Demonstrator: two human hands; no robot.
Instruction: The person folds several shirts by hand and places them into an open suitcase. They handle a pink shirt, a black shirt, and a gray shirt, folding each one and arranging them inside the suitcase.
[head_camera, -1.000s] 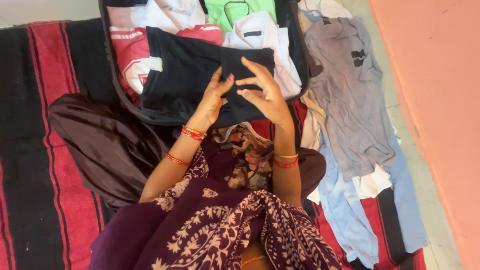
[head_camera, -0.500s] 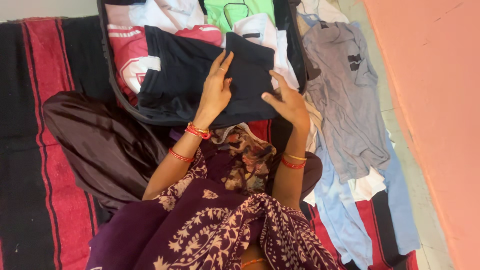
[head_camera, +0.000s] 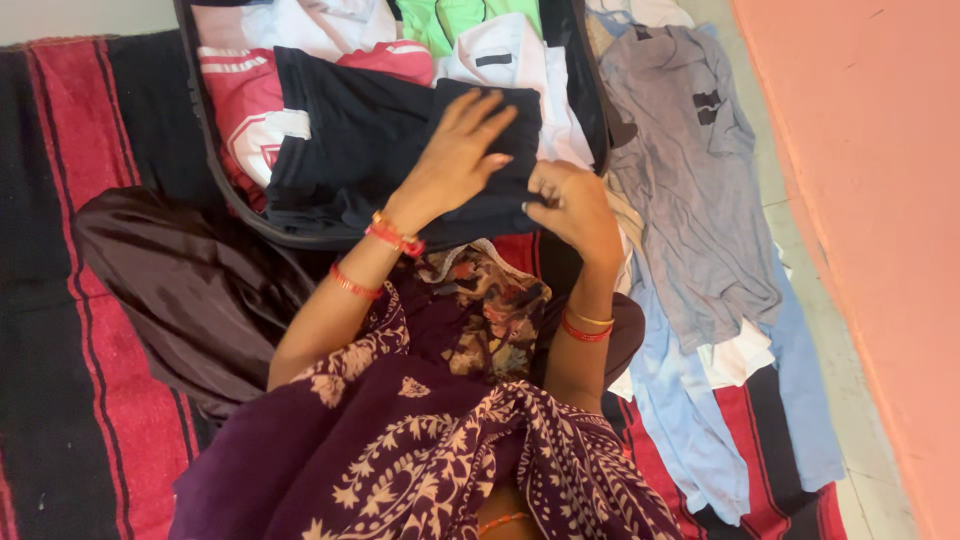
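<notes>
A folded dark navy garment (head_camera: 350, 150) lies on top of other clothes in an open suitcase (head_camera: 208, 150). My left hand (head_camera: 455, 150) rests flat on the garment's right part, palm down, fingers spread. My right hand (head_camera: 575, 205) is curled at the garment's lower right edge, by the suitcase's near right corner, and pinches the fabric. Both wrists wear red and gold bangles.
The suitcase also holds a red and white garment (head_camera: 240, 110), a white shirt (head_camera: 510, 60) and a green garment (head_camera: 450, 20). To its right, a grey T-shirt (head_camera: 690, 180) lies over light blue clothes (head_camera: 690, 420). A red-and-black striped mat (head_camera: 60, 300) lies underneath; an orange wall (head_camera: 870, 200) is at right.
Both hands went from raised over the garment down onto it. The left hand now lies flat further right; the right hand has closed on the edge.
</notes>
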